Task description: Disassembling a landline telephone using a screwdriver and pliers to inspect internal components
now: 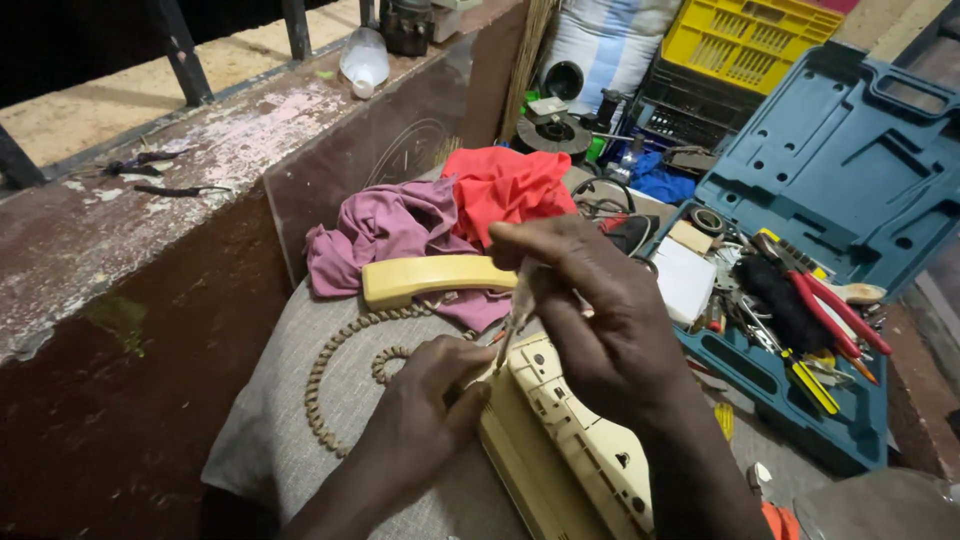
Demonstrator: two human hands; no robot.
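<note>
A cream telephone base (575, 440) lies upside down on a grey cushion (300, 400). My left hand (425, 400) grips its near-left corner. My right hand (590, 310) is above the base, fingers closed on a thin pale tool or strip (518, 305) that points down at the base's edge. The cream handset (430, 278) lies just beyond the hands. Its coiled cord (335, 365) curls across the cushion.
Purple cloth (385, 230) and red cloth (510, 185) lie behind the handset. An open blue tool case (850, 180) with red-handled pliers (835, 310) and screwdrivers sits to the right. A yellow crate (745, 40) stands at the back. A worn ledge (150, 190) runs along the left.
</note>
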